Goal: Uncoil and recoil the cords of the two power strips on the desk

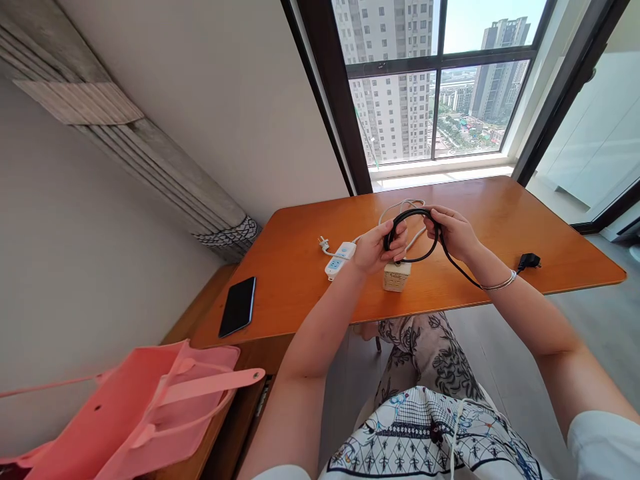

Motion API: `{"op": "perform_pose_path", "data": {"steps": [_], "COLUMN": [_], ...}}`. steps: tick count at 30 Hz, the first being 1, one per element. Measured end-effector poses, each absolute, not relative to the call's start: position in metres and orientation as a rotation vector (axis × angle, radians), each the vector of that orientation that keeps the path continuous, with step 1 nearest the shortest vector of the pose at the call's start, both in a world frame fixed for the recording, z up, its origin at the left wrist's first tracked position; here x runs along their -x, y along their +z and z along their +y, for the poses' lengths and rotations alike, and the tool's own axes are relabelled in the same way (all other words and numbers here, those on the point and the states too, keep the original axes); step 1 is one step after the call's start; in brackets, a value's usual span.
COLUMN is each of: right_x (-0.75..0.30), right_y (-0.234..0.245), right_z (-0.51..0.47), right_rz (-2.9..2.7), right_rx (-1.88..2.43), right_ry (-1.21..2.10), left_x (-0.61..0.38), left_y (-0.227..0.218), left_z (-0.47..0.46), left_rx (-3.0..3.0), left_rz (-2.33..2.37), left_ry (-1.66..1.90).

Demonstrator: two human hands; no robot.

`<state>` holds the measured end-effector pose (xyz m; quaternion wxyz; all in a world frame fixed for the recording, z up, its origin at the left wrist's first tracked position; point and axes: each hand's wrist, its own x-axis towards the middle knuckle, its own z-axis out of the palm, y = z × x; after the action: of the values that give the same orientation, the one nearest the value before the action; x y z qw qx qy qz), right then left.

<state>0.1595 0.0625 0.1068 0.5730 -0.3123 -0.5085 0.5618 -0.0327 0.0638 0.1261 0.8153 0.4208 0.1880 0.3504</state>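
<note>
Above the table, my left hand (376, 245) is closed around the looped part of a black power cord (416, 259). My right hand (451, 230) pinches the same cord at the other side of the loop. From there the cord runs down past my right wrist toward a black plug (529, 261) on the table's right side. A beige cube-shaped power socket (397, 277) stands just below my left hand. To the left of that hand lies a white power strip (341, 261) with its own plug (324, 244). White cable (403, 203) curves behind my hands.
The orange-brown wooden table (295, 287) stands by a window. A black phone (237, 307) lies near its left edge. At lower left, a pink open bag (165, 407) sits beside the table on a wooden surface. A gathered curtain (170, 167) hangs at left.
</note>
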Motion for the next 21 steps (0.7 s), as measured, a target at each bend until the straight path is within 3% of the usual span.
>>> {"op": "perform_pose_path", "data": {"steps": [12,21], "right_x": [-0.155,-0.176], "right_y": [0.074,0.043], "right_z": [0.057,0.032], "right_rz": [-1.325,-1.937], "right_rx": [0.848,1.243], "right_ry": [1.081,0.71], "left_x": [0.035,0.044], "left_y": [0.126,0.127], "left_z": [0.067,0.075], "left_rx": [-0.786,-0.71], "left_rz": [0.422,0.439], "left_ry": [0.835,1.089]}}
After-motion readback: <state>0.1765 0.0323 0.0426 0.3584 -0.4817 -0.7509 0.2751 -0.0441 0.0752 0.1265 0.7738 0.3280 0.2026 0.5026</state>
